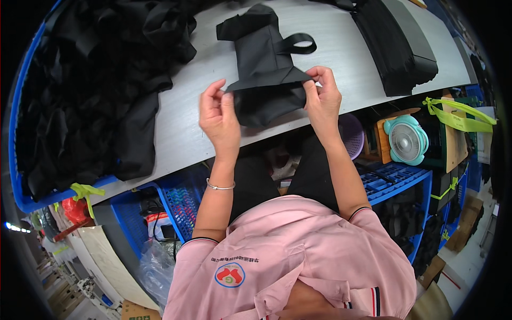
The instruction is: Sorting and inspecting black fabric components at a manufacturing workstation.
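A black fabric pouch [261, 61] with a strap loop [300, 45] at its right side lies over the grey table [184, 125], its near end spread open toward me. My left hand [220, 120] pinches the left corner of that opening between thumb and fingers. At the opposite corner, my right hand [324, 101] grips the edge in the same way. The near lip of the pouch hangs down by the table's front edge. Its inside is dark, and I cannot make out anything in it.
On the left, a blue plastic basket [19, 178] is heaped with black fabric pieces [101, 80]. A neat stack of black pieces [392, 50] stands at the far right. Below the table's edge are a small turquoise fan [406, 140], a purple basket [352, 136] and blue crates [397, 178].
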The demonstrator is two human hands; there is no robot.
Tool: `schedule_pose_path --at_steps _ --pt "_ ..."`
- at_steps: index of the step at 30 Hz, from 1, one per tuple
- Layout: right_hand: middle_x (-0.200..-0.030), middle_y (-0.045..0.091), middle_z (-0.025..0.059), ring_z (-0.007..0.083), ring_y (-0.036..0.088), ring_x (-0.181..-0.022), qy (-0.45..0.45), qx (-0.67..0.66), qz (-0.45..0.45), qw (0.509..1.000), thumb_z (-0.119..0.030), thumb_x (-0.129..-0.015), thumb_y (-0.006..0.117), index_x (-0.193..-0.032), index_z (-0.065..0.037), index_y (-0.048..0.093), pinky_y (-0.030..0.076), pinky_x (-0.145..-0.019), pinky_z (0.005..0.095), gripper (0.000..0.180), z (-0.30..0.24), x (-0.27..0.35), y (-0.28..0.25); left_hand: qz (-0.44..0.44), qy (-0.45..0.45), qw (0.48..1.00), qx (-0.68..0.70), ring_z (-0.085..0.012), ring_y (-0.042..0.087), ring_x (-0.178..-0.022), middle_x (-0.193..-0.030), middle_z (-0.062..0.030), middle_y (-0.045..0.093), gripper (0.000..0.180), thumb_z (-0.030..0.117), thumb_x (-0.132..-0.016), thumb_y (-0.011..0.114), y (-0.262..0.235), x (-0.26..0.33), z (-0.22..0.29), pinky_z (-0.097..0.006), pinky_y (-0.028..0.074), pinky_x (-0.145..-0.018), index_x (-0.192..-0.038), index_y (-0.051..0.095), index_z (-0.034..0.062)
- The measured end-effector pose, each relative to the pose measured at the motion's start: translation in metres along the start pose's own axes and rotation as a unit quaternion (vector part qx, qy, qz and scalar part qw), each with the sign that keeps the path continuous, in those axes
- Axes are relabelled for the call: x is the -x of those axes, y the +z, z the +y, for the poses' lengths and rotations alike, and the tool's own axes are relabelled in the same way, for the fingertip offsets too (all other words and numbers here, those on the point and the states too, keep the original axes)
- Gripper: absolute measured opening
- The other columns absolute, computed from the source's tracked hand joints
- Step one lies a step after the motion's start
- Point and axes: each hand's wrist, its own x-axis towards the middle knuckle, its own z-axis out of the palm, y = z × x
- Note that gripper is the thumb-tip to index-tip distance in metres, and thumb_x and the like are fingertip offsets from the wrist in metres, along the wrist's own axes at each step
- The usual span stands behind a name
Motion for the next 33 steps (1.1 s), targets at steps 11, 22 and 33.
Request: schedule_pose_path --at_steps 11,22,33 --pt "-0.089 0.061 0.0020 0.0116 0.062 -0.078 0.152 -0.209 -0.250 0.933 -0.007 -0.088 0.072 -0.106 -0.002 0.060 0.053 -0.076 0.0269 0.022 0.021 0.018 -0.017 -0.047 -0.087 0.993 -0.070 -0.0079 0.052 -0.068 -0.087 -0.0027 0.057 0.051 -0.004 -0.084 0.068 0.018 0.028 -0.010 -0.022 0.047 -0.065 -0.132 0.052 0.0065" --pt "-0.065 0.054 0.0023 0.0090 0.054 -0.052 0.125 -0.091 0.016 0.988 -0.005 -0.085 0.070 -0.089 -0.002 0.054 0.043 -0.049 0.0264 0.018 0.044 0.003 -0.021 0.010 -0.045 0.999 0.027 -0.0054 0.051 -0.076 -0.096 -0.0031 0.056 0.048 -0.015 -0.078 0.053 -0.001 0.009 0.006 -0.018 0.044 -0.068 -0.123 0.059 -0.0010" --pt "-0.078 0.063 0.0053 0.0107 0.062 -0.068 0.090 0.024 -0.003 0.996 -0.016 -0.092 0.067 -0.100 0.000 0.060 0.049 -0.053 0.0263 0.020 0.045 0.024 -0.026 -0.098 -0.017 0.993 -0.056 -0.0222 0.063 -0.111 -0.121 -0.0123 0.066 0.043 0.000 -0.085 0.068 0.042 0.005 0.010 -0.033 0.047 -0.097 -0.127 0.059 0.0010"
